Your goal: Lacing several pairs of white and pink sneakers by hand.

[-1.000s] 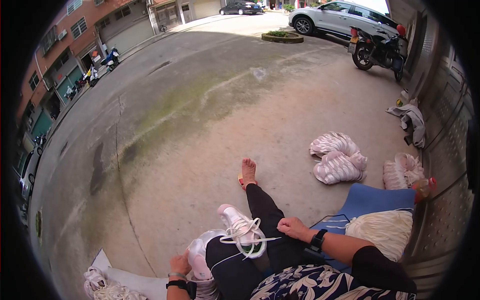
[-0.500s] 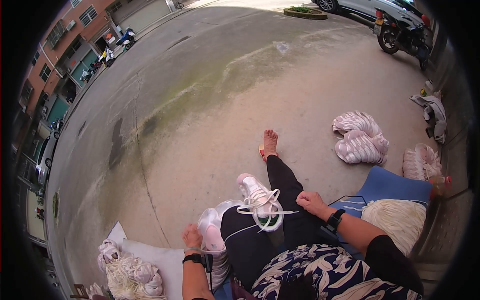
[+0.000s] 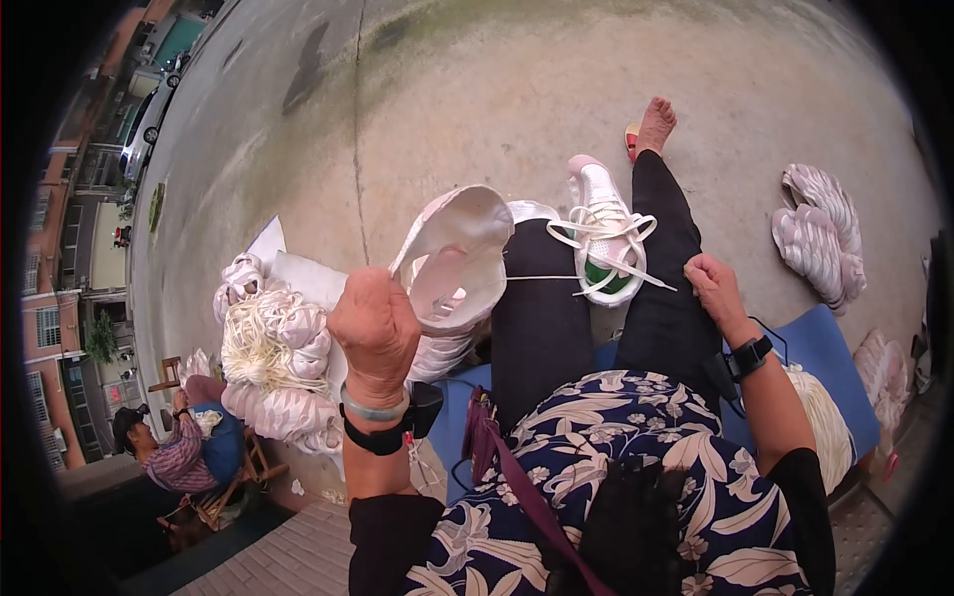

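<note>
The hollow white-and-pink fabric shoe upper (image 3: 467, 223) is raised beside your left thigh; your left hand (image 3: 376, 320) is closed around its near edge; the white-and-pink lace-up shoe with a green insole (image 3: 601, 226) rests across your black-trousered legs; your right hand (image 3: 714, 288) is curled over your right thigh, and I cannot tell whether it grips anything; a heap of cream cotton laces (image 3: 260, 338) lies to your left.

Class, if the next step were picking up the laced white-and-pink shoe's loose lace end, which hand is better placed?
Probably the right hand: it appears close beside the thin white lace end. The left hand has its grip on a hollow, pink-edged white shoe piece.
</note>
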Tool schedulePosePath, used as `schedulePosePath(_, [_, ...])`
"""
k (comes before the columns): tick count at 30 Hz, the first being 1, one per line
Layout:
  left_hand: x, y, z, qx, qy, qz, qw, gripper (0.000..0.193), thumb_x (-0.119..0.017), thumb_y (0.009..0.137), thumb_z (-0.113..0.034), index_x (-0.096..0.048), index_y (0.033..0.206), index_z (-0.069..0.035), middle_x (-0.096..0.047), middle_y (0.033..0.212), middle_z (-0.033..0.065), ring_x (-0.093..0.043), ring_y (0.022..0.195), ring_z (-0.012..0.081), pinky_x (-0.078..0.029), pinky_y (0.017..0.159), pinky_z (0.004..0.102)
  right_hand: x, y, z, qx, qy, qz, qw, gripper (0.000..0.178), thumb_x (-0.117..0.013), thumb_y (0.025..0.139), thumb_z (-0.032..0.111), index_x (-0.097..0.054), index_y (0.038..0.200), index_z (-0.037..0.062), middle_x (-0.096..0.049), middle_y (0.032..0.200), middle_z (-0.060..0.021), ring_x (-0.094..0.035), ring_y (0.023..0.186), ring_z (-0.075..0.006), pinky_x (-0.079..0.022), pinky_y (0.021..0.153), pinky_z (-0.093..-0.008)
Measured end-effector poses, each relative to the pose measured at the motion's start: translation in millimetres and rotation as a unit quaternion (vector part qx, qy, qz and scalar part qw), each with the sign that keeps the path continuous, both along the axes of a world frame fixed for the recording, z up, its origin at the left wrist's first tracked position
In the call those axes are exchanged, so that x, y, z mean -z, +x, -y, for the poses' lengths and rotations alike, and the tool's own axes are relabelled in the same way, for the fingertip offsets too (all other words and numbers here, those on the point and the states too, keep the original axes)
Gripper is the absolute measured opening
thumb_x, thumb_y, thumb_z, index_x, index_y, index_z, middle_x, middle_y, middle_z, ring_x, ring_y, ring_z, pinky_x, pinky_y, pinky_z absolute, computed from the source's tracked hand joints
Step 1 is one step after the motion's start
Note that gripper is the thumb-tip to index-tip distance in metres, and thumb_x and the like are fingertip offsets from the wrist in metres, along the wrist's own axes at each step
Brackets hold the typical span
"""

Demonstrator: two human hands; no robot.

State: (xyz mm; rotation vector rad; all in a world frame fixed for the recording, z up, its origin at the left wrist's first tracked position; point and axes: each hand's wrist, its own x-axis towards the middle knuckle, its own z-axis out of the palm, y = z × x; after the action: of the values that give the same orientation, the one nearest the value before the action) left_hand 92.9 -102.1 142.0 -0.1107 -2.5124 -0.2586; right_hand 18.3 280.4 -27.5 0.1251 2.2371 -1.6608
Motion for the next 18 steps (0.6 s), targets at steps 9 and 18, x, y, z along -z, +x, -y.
schedulePosePath(9, [1.6, -79.6, -51.9, 0.037, 0.085, -0.059, 0.994, 0.011, -0.052, 0.072, 0.004, -0.046, 0.065, -0.001, -0.046, 0.059, 0.0158, -0.047, 0.051, 0.0321, -0.038, 0.048, 0.035, -31.9, -7.0, 42.1, -0.149, 0.135, -0.122, 0.972, 0.021, -0.061, 0.077, 0.021, -0.057, 0.073, 0.0001, -0.051, 0.054, -0.0103, -0.053, 0.052, -0.0206, -0.041, 0.05, -0.0325])
schedulePosePath(18, [45.0, -144.0, -39.8, -0.074, 0.137, 0.024, 0.987, 0.009, -0.051, 0.068, -0.007, -0.047, 0.062, -0.003, -0.051, 0.054, 0.0166, -0.055, 0.053, 0.0329, -0.043, 0.049, 0.0378, -17.4, -23.3, 65.8, -0.266, 0.316, -0.213, 0.885, 0.017, -0.058, 0.076, 0.018, -0.053, 0.082, 0.0031, -0.059, 0.07, -0.0153, -0.058, 0.069, -0.0332, -0.044, 0.061, -0.0426])
